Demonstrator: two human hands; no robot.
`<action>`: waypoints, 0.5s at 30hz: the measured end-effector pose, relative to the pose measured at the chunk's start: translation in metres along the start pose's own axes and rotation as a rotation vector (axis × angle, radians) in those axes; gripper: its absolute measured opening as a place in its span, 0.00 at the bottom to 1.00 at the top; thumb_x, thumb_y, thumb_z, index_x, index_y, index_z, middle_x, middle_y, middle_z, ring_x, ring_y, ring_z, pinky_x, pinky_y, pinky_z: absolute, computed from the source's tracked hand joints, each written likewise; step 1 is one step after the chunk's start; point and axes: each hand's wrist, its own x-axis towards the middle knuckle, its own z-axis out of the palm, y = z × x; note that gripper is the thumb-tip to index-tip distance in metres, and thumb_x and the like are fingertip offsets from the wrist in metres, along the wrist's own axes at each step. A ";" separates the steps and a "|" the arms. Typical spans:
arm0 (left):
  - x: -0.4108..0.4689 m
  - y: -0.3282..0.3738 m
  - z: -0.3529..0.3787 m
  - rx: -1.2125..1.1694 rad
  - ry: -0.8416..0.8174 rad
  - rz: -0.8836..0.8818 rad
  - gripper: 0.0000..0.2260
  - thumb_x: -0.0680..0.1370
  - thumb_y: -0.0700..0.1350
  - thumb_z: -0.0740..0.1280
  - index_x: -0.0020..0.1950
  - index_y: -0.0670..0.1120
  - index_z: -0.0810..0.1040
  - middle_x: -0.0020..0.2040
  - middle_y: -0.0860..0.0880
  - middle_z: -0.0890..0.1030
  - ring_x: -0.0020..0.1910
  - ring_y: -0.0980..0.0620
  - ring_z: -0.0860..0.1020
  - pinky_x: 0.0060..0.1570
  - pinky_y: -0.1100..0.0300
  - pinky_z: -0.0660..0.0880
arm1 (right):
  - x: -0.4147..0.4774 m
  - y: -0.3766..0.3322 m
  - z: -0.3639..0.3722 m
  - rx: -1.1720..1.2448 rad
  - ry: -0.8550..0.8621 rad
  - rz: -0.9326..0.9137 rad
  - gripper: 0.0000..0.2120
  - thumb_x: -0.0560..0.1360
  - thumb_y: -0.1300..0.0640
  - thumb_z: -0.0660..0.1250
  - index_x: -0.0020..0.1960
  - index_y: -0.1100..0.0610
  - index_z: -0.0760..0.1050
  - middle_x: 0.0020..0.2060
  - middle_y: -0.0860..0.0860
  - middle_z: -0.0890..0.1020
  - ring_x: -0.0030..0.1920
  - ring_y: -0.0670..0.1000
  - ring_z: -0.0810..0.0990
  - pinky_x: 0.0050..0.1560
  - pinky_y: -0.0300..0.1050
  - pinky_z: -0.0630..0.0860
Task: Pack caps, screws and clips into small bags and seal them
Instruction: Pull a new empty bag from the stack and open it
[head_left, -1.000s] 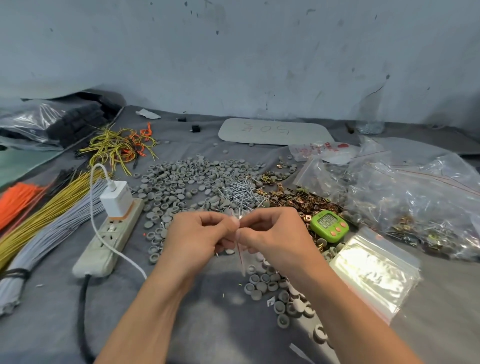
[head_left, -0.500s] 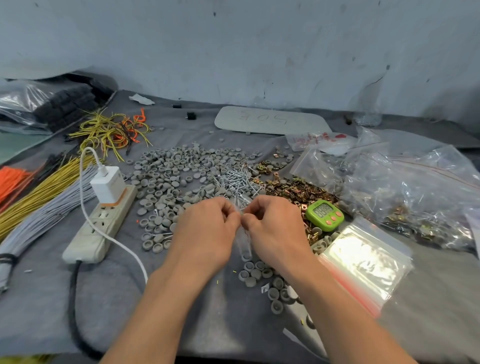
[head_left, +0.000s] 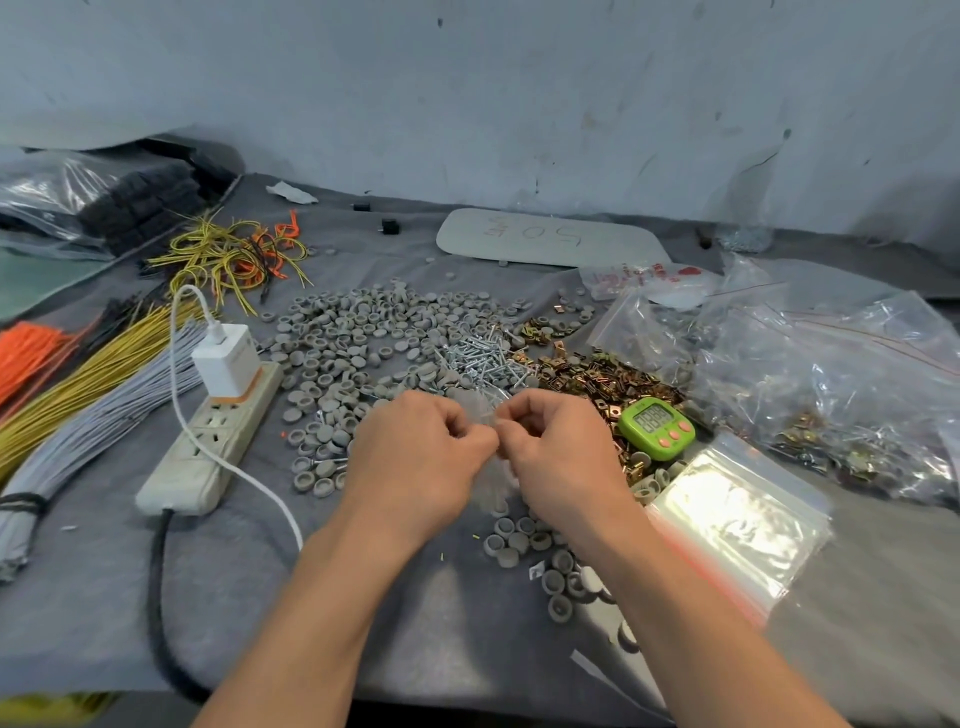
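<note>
Nearest, left of and nearer than the green timer (head_left: 657, 428): a few loose caps (head_left: 550, 566) on the grey cloth. Just left of the timer, the left hand (head_left: 415, 457) and right hand (head_left: 561, 457) are close together, both pinching the top of one small bag (head_left: 493, 480) held just above the cloth. The bag is blurred, so I cannot tell its contents or whether it is sealed. Right of the timer and nearer: a stack of empty bags (head_left: 737, 525). Behind the timer: brass clips (head_left: 587, 374). Behind it and to the left: screws (head_left: 483, 358), then the big cap heap (head_left: 363, 338). Right of the timer and beyond: a pile of filled bags (head_left: 831, 374).

Progress, as a judgement: many bags look done, one is being handled, and big loose heaps plus the unused stack mean plenty is left.
</note>
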 end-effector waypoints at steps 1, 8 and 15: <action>0.000 0.001 -0.001 0.057 0.017 -0.003 0.15 0.69 0.50 0.71 0.26 0.45 0.75 0.22 0.50 0.74 0.26 0.53 0.74 0.29 0.58 0.68 | 0.000 0.000 -0.001 -0.039 0.064 -0.009 0.10 0.78 0.57 0.71 0.38 0.51 0.79 0.30 0.45 0.81 0.29 0.41 0.75 0.32 0.35 0.68; -0.008 0.013 0.001 0.321 0.323 -0.043 0.14 0.73 0.58 0.65 0.32 0.51 0.73 0.24 0.54 0.67 0.29 0.45 0.69 0.32 0.56 0.57 | -0.007 -0.004 -0.003 -0.177 0.228 -0.158 0.08 0.81 0.57 0.68 0.44 0.47 0.76 0.34 0.42 0.79 0.35 0.40 0.77 0.33 0.32 0.69; -0.011 0.019 0.011 0.315 0.228 -0.006 0.09 0.75 0.63 0.66 0.52 0.62 0.75 0.36 0.54 0.82 0.40 0.46 0.82 0.37 0.55 0.64 | -0.010 -0.008 -0.006 -0.001 0.237 -0.190 0.12 0.79 0.60 0.69 0.40 0.48 0.75 0.33 0.46 0.82 0.36 0.43 0.80 0.35 0.32 0.72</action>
